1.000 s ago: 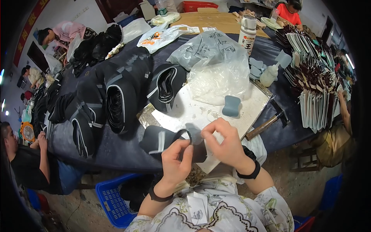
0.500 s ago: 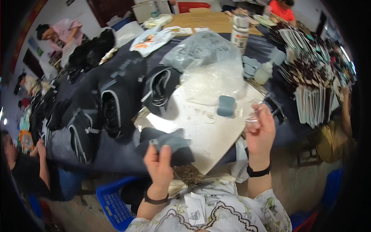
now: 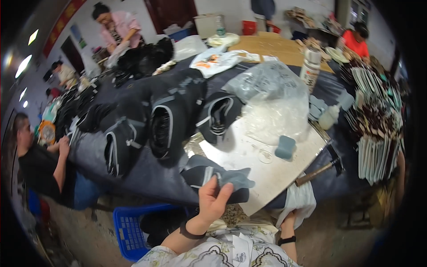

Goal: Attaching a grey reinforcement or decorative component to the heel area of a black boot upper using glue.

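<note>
My left hand [image 3: 213, 202] is closed on a black fabric piece [image 3: 193, 177] at the near-left corner of the white board; thumb and fingers pinch its edge. Thin grey-blue patches [image 3: 239, 178] lie over the fabric, one beside my fingertips. Down at the table's front edge, my right hand [image 3: 288, 220] is at a white plastic bag [image 3: 300, 200] hanging there; the bag hides its fingers. On the white board [image 3: 249, 155] rests a small stack of grey-blue patches [image 3: 285, 147]. A hammer [image 3: 322, 170] with a wooden handle lies across the board's right edge.
Rolled black pieces with light edging [image 3: 164, 129] stand at the left. A clear plastic bag [image 3: 271, 107] covers the board's far part, beside a spray can [image 3: 311, 66] and a squeeze bottle [image 3: 329, 117]. Stacked strips [image 3: 378, 151] are at right; a blue basket [image 3: 129, 231] is below. Other people work around.
My right hand has dropped from above the board, where it held a bit of clear film, to the white bag. My left hand still grips the fabric piece. The view has shifted.
</note>
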`<state>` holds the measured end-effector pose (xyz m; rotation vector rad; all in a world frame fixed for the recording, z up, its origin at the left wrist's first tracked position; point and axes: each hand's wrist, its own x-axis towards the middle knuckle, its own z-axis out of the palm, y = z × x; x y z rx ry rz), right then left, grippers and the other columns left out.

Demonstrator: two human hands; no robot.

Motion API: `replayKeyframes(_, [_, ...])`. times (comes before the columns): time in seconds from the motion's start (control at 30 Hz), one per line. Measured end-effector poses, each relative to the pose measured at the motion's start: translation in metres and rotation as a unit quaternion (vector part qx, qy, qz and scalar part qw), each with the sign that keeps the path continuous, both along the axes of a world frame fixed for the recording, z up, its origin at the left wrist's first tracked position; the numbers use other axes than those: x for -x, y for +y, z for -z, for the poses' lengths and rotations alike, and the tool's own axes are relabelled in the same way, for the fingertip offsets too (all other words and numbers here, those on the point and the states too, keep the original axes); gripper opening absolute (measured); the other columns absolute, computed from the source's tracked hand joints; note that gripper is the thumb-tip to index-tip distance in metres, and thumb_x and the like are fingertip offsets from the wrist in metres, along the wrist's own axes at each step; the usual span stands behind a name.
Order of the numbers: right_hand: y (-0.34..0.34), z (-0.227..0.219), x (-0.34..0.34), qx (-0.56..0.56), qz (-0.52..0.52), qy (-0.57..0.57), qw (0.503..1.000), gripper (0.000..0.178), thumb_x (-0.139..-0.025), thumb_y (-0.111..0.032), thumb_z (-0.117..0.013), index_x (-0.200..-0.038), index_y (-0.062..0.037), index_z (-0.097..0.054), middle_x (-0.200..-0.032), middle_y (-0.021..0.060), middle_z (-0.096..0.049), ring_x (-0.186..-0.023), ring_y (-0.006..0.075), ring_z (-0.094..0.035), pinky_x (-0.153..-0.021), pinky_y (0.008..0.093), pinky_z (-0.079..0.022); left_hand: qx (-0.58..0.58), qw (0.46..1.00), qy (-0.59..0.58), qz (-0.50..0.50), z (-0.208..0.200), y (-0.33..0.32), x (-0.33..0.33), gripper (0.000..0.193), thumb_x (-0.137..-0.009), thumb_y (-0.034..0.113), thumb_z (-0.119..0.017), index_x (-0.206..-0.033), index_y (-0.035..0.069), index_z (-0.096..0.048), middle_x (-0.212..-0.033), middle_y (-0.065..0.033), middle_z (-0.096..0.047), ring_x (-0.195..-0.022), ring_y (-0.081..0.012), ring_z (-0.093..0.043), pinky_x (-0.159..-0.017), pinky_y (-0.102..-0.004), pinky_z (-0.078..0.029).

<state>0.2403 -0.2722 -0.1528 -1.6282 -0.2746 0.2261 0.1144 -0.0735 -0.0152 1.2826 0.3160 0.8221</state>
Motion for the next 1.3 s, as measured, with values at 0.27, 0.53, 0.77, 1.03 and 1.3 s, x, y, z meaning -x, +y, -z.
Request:
replayKeyframes(0.27, [0.079,-0.067,-0.020,0.190,-0.232,-0.095,0.949,0.017,-0.079,-0.001,-0.051,-0.093,0.0028,-0.059,-0.080,0.0135,-0.064,-0.069,0.0188,-0.061,-0.064,0.0307,-0.048,-0.029,0.999,-0.009,0.041,-0.007,0.002,0.030,0.024,-0.088,0.004,-0.051,-0.110,-0.007,-0.053,-0.101,-0.0074,-0.060,-0.092,-0.0100,-0.053,-0.081,-0.0237,-0.042])
replayKeyframes(0.53, [-0.093,-0.015,-0.032,0.376,-0.342,-0.040,0.860,0.016,-0.071,-0.009,-0.056,-0.080,0.0029,-0.062,-0.063,0.0198,-0.060,-0.062,0.0196,-0.063,-0.057,0.0313,-0.048,-0.029,0.996,-0.001,0.083,-0.010,0.017,0.033,0.024,-0.088,0.004,-0.051,-0.110,-0.006,-0.053,-0.099,-0.0059,-0.060,-0.089,-0.0087,-0.053,-0.079,-0.0220,-0.041])
replayKeyframes(0.77, [-0.003,-0.180,-0.004,0.058,-0.251,-0.124,0.958,0.015,-0.069,-0.006,-0.070,-0.082,-0.0010,-0.064,-0.077,0.0083,-0.062,-0.073,0.0183,-0.060,-0.068,0.0273,-0.047,-0.102,0.977,0.064,0.173,0.006,0.013,0.024,0.022,-0.085,0.003,-0.054,-0.106,-0.004,-0.056,-0.084,-0.0024,-0.058,-0.072,-0.0068,-0.050,-0.063,-0.0206,-0.041])
replayKeyframes(1.03, [0.098,-0.159,0.006,-0.125,-0.480,-0.032,0.868,0.011,-0.074,-0.007,-0.067,-0.079,-0.0020,-0.058,-0.103,0.0083,-0.053,-0.106,0.0211,-0.049,-0.090,0.0320,-0.036,-0.181,0.955,0.067,0.224,-0.010,0.009,0.028,0.014,-0.082,0.004,-0.057,-0.094,-0.002,-0.057,-0.077,-0.0056,-0.055,-0.069,-0.0118,-0.050,-0.060,-0.0245,-0.040])
replayKeyframes(1.3, [0.102,-0.152,0.014,-0.126,-0.420,-0.033,0.898,0.006,-0.074,-0.002,-0.063,-0.074,-0.0022,-0.057,-0.096,0.0072,-0.053,-0.106,0.0240,-0.048,-0.092,0.0346,-0.035,-0.241,0.946,0.055,0.208,-0.003,0.013,0.025,0.013,-0.079,0.005,-0.060,-0.091,-0.002,-0.059,-0.076,-0.0077,-0.055,-0.068,-0.0178,-0.051,-0.062,-0.0280,-0.040])
